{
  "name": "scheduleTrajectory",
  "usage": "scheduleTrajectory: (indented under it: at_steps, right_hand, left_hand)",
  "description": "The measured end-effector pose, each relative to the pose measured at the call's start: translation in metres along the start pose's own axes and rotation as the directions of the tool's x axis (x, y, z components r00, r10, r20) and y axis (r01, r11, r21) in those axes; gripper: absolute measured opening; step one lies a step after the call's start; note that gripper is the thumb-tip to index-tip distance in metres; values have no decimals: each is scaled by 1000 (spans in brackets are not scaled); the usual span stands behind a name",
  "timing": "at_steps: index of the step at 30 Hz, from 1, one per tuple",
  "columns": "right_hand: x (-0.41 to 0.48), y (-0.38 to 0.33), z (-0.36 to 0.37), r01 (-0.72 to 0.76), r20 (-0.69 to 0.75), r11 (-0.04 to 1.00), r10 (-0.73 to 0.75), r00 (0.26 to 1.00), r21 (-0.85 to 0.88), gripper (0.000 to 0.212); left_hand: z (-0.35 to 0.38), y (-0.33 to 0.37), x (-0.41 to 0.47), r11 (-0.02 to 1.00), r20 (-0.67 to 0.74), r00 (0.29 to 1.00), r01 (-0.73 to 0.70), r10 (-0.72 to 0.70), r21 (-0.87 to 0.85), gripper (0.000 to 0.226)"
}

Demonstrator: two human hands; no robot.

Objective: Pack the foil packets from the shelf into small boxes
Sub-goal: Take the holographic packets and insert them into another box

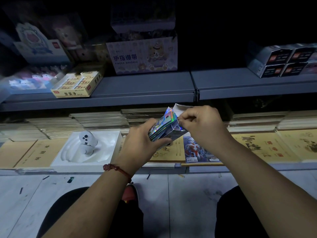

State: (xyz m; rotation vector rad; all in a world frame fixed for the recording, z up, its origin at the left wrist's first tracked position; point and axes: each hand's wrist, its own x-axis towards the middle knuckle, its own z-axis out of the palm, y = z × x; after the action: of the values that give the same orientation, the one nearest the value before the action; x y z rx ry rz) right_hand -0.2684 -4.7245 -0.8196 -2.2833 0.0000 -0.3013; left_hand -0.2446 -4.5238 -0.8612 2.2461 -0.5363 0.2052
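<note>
My left hand (142, 140) grips a stack of shiny holographic foil packets (165, 121) from below, their tops fanning up and to the right. My right hand (200, 122) pinches the open flap of a small box (179, 133) that sits around the right side of the stack. A white flap (178, 107) sticks up behind the packets. Both hands hover above the lower shelf. How far the packets sit inside the box is hidden by my fingers.
The lower shelf holds flat brown notebooks (267, 146), a colourful printed packet (197, 150) and a white tray with a white device (87, 146). The upper shelf (137, 90) carries a finger-bandage box (142, 55), a yellow eraser box (77, 85) and dark boxes (283, 60). Grey floor lies below.
</note>
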Motion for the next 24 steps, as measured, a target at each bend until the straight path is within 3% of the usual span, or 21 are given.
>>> scheduleTrajectory:
  at_steps: [6,13,15,19,24]
  right_hand:
    - [1,1,0,32,16,999,-32,999,1,15]
    - [-4,-11,0,224,-149,973,-213,966,61,16]
    - [-5,-13,-1,285,-113,956,-277,954,70,20]
    - [-6,-8,-1,384,-6,920,-386,923,-75,23]
    - [-4,-8,0,428,-41,897,-434,900,-105,16]
  left_hand:
    - [2,-5,2,998,-14,998,69,-69,1,38]
    - [3,-5,3,995,-1,995,99,-99,-9,40]
    - [4,-6,3,995,8,996,94,-94,-9,37]
    - [4,-9,3,998,20,998,65,-66,17,34]
    - [5,-9,2,995,21,996,80,-81,51,36]
